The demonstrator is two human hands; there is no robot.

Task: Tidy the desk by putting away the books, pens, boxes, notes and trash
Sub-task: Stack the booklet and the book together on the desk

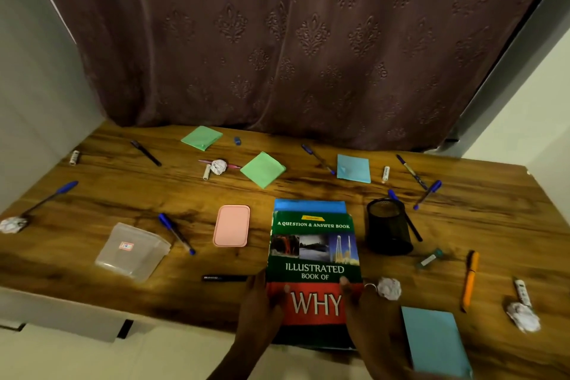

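A green and red book titled "Illustrated Book of Why" (313, 256) lies on top of a blue book (310, 205) near the front middle of the wooden desk (123, 194). My left hand (260, 302) grips its left edge, thumb on the red cover. My right hand (362, 305) grips its right edge the same way. A black mesh pen holder (388, 227) stands just right of the books. Several pens lie scattered, among them a blue pen (175, 233) and an orange pen (469, 279). Crumpled paper balls (390, 288) lie about the desk.
A clear plastic box (131, 251) and a pink lid (231, 226) sit left of the books. Green notes (262, 169) and blue notes (353, 168) lie farther back. A blue pad (435, 339) rests at the front right. A curtain (308, 40) hangs behind the desk.
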